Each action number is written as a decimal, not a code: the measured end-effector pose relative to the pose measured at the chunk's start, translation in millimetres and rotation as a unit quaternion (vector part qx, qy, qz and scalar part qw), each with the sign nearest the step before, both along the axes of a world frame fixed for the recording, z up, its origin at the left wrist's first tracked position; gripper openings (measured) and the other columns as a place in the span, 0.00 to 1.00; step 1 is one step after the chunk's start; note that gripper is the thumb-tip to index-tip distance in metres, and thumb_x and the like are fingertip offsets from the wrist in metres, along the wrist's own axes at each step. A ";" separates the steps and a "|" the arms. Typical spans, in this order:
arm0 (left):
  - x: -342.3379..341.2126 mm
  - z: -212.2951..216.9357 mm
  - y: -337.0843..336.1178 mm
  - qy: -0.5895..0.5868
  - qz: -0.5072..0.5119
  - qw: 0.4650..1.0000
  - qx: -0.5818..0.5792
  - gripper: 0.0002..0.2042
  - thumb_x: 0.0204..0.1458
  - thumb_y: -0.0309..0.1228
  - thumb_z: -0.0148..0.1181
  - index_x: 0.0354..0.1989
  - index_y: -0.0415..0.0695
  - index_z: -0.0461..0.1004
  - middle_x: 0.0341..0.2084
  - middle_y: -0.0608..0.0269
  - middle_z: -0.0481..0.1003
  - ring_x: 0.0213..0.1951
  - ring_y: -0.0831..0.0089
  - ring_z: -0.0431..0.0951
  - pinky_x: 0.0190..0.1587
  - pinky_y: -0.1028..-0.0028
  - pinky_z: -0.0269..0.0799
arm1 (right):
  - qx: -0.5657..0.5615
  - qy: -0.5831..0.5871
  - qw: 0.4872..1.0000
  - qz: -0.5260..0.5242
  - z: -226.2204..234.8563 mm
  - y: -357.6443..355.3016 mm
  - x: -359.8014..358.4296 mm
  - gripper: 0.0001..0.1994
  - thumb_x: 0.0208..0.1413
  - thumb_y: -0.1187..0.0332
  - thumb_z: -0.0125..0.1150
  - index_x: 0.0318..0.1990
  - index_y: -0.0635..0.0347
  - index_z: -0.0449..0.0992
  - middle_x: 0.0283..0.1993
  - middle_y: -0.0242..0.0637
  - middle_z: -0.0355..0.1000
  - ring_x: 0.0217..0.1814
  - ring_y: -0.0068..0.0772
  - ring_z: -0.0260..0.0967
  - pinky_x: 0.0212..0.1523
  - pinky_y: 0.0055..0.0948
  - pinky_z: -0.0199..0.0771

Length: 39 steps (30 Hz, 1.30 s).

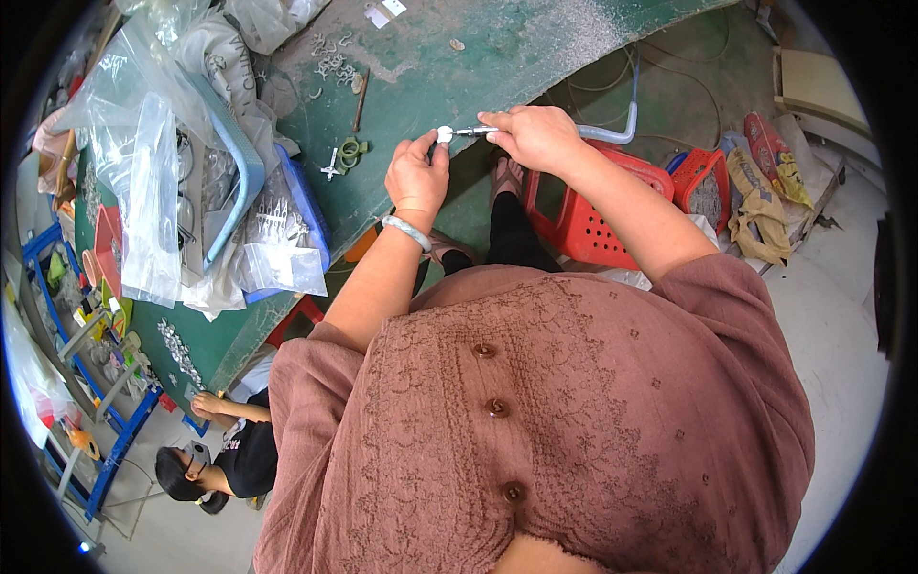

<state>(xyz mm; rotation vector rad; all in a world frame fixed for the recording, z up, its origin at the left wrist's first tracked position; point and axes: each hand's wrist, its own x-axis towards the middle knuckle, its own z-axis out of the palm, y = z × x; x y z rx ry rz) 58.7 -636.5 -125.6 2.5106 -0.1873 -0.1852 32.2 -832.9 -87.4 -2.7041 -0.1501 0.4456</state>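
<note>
My left hand (417,180) pinches a small white piece (445,135) between thumb and fingertips, near the edge of the green worktable (402,81). In my right hand (543,140) is a slim pen-shaped metal tool (475,131), its tip at the white piece; whether they touch I cannot tell. A pale blue hose (612,134) emerges behind the right hand. Left of my left hand lie olive-green rings (354,150) and a white cross-shaped piece (331,165). A thin brown stick (360,101) and several small curved pieces (333,62) lie farther back.
Plastic bags (151,191) and a blue tray (311,206) crowd the table's left. Below the right forearm stands a red plastic stool (598,225); beyond it are a red basket (706,191) and sacks (755,206). Another person (244,450) works at lower left.
</note>
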 end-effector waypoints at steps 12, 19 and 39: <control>0.6 2.9 -0.6 0.024 -0.003 1.000 0.004 0.10 0.44 0.36 0.60 0.36 0.53 0.78 0.24 0.64 0.71 0.28 0.63 0.74 0.32 0.65 0.69 | -0.001 -0.017 1.000 -0.006 -5.1 -0.4 -1.7 0.17 0.53 0.56 0.52 0.50 0.44 0.72 0.30 0.38 0.72 0.34 0.41 0.71 0.34 0.38 0.71; 0.4 3.2 -0.5 0.024 -0.002 1.000 0.004 0.10 0.44 0.36 0.60 0.36 0.53 0.78 0.23 0.64 0.71 0.28 0.63 0.74 0.32 0.65 0.69 | 0.002 -0.028 1.000 -0.003 -8.1 -0.8 -2.2 0.17 0.53 0.55 0.51 0.50 0.45 0.72 0.30 0.38 0.72 0.34 0.41 0.71 0.34 0.38 0.71; 0.1 2.4 -0.4 0.024 0.001 1.000 0.001 0.10 0.44 0.36 0.60 0.36 0.54 0.78 0.24 0.64 0.72 0.28 0.62 0.74 0.32 0.65 0.69 | 0.002 -0.024 1.000 -0.008 -7.0 -0.2 -1.8 0.17 0.53 0.56 0.52 0.50 0.44 0.73 0.30 0.38 0.72 0.34 0.41 0.71 0.33 0.38 0.71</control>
